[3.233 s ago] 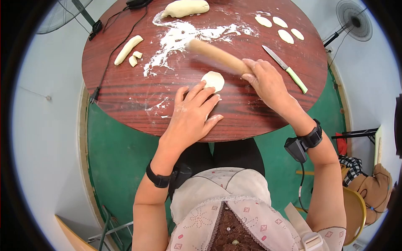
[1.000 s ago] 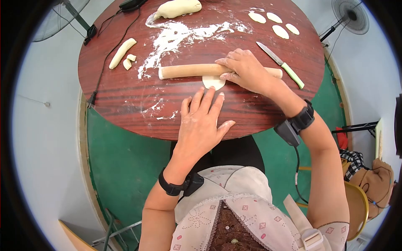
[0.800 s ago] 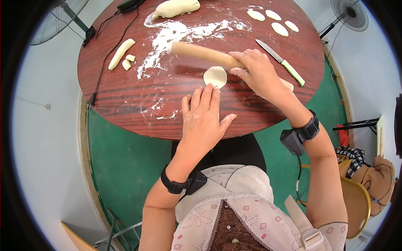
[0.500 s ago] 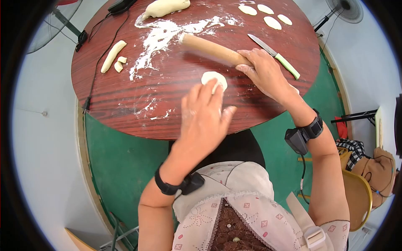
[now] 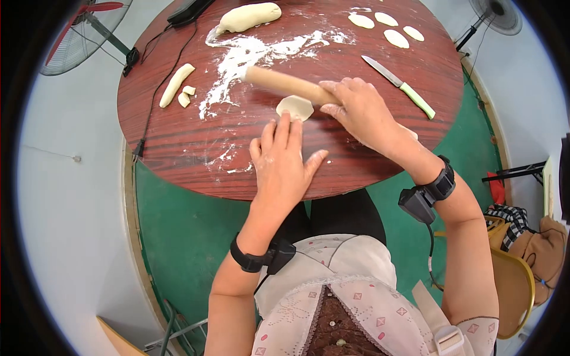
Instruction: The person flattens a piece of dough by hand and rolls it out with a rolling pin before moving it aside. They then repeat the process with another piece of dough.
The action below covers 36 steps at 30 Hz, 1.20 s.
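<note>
A small flat round of dough (image 5: 295, 108) lies on the table in front of me. At its near edge rest the fingertips of my left hand (image 5: 280, 160), its fingers stretched out and the thumb apart. My right hand (image 5: 363, 111) is wrapped round the right end of a wooden rolling pin (image 5: 285, 84). The pin slants just beyond the dough, its left end farther from me and blurred by motion. White flour (image 5: 249, 53) is spread on the table past the pin.
On the dark red round table (image 5: 196, 169), a knife (image 5: 404, 89) lies right, flat dough rounds (image 5: 396, 39) at back right, a large dough piece (image 5: 250, 16) at the back. A dough strip (image 5: 176, 86), small pieces (image 5: 185, 98) and a cable (image 5: 157, 89) are left.
The rolling pin has come nearer to the dough round, moving left with my right hand. My left fingers have moved from on top of the dough to its near edge. The view has shifted slightly.
</note>
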Tool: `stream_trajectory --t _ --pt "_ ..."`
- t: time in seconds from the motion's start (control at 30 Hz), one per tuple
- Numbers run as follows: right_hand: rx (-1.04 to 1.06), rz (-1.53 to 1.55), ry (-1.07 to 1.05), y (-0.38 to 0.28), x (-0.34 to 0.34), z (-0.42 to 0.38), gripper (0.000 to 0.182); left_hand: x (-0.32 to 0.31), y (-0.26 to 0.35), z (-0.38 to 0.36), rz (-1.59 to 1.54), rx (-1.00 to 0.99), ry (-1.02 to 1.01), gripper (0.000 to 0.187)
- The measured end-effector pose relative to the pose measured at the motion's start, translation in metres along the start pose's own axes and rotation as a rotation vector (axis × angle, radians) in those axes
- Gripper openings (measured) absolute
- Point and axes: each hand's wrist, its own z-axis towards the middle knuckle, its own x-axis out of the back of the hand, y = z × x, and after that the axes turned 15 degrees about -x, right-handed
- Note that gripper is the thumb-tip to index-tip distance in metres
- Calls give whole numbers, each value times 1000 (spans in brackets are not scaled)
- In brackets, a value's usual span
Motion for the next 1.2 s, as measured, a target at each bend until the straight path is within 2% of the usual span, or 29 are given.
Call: stream_trajectory --t 0.07,0.1,0.2,0.33,0.37,0.47,0.53,0.6,0.7,0.8,0.83,0.93,1.03,1.13,1.2 --pt "97 27 -25 -2 -7 0 38 -1 3 0 35 -10 7 65" --pt "145 -65 -45 0 -13 1 38 -2 3 1 39 -2 3 64" --pt "182 -144 143 8 -32 20 34 -2 1 4 58 1 13 62" --pt "56 -225 37 19 -30 49 38 -3 2 4 60 -8 27 59" --pt "65 -152 -6 17 -29 43 36 -2 1 3 56 -8 24 59" --pt "114 -44 26 1 -25 10 34 0 0 2 39 0 31 58" --pt "167 -67 97 -7 -26 -9 39 -1 0 2 30 7 41 58" --pt "211 -137 181 -4 -31 -8 44 -2 -1 3 32 -5 44 58" --pt "164 -222 228 6 -27 17 47 -4 -3 4 40 -7 28 57" --pt "52 -229 -33 10 -24 33 51 -1 -2 4 42 -8 22 59" --pt "112 -202 -34 17 -27 37 51 0 -1 4 21 6 25 60" --pt "103 -159 54 30 -27 38 46 5 15 3 -94 45 46 61" --pt "50 -54 36 26 -11 26 41 12 35 -1 -251 75 117 57" --pt "45 15 3 11 1 2 38 18 17 1 -112 -15 195 51" --pt "50 33 -7 3 -3 -12 38 17 -3 5 -21 -94 128 44"
